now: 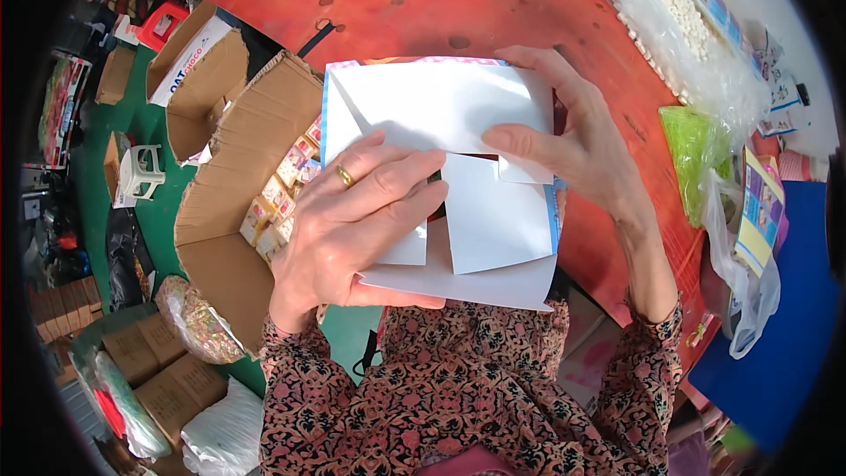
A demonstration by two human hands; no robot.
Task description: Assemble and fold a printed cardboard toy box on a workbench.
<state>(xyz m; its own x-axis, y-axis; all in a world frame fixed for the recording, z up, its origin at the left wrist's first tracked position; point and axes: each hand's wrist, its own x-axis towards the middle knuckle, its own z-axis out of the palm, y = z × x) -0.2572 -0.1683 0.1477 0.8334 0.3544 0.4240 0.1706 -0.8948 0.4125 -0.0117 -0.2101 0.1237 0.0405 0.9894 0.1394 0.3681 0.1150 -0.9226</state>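
Observation:
I hold a flat white cardboard box blank point(489, 220) with its inner white side up and a blue printed edge showing, over the near edge of the red table point(458, 0). My left hand point(352, 220), with a gold ring on one finger, grips the lower left part, fingers pressing on a flap. My right hand point(573, 137) rests on the upper right, thumb lying across a folded flap. Several flaps overlap in the middle of the blank.
An open brown carton point(220, 211) full of small packed boxes stands to my left. A second open carton point(198, 79) lies behind it. Clear plastic bags point(679, 26) of white pieces, a green bag point(692, 145) and printed packets point(758, 211) sit at the right. Sealed cartons point(150, 361) are on the green floor.

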